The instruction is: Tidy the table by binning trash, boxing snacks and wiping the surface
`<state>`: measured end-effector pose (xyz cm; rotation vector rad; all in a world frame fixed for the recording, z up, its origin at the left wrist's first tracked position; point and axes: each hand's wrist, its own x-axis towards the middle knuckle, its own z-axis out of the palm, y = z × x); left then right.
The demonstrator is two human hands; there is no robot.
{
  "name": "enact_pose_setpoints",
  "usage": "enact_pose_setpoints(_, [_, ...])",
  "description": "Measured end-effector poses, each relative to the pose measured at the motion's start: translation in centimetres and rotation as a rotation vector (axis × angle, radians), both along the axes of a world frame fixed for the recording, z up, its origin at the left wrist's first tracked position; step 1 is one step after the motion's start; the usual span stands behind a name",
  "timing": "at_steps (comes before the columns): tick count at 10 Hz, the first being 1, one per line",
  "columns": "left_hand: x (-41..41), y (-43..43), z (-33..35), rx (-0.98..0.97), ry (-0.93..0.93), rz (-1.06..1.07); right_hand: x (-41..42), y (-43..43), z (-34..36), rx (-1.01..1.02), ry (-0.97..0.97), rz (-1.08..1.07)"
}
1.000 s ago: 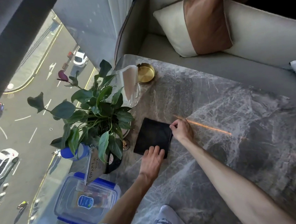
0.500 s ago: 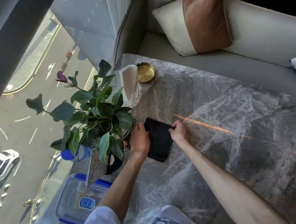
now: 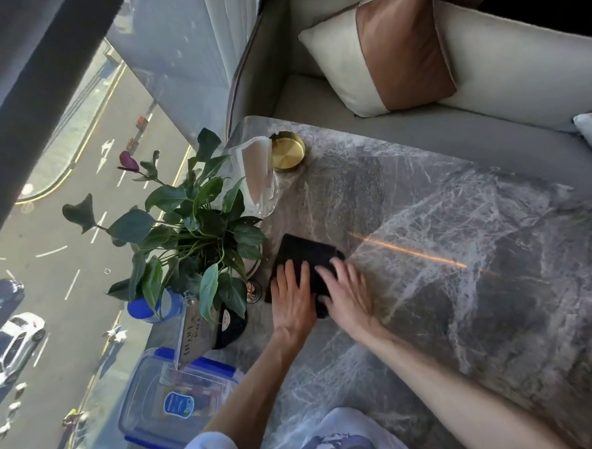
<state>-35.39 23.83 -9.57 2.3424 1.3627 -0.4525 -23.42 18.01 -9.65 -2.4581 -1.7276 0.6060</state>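
Hands [image 3: 293, 305] [image 3: 348, 298] flat on cloth [image 3: 306, 251] (plant [image 3: 192, 226] just left)

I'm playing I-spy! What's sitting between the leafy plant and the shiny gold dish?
A clear glass holding a folded napkin stands between the plant and the gold dish, in the head view.

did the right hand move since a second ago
Yes. The right hand drew back from the orange light streak toward the person, farther from the gold dish, and now lies flat on the black cloth.
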Motion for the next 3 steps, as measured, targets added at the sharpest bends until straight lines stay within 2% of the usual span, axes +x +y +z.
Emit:
enact_pose_setpoints(1, [-1.0,-1.6,-0.2,-0.119,0.033,-0.012,-0.8,-2.3,-0.1,-0.19,0.011,0.092])
enact_pose_setpoints(2, [-1.7,-1.3,1.3,-0.156,0.047,-0.037,0.0,-2.6,1.1,-0.307,0.084,0.156])
enact_pose_setpoints(3, [-2.4,-2.1,3.8,-0.187,0.05,-0.023,1.1,-4.2,2.9,-0.322,0.145,0.177])
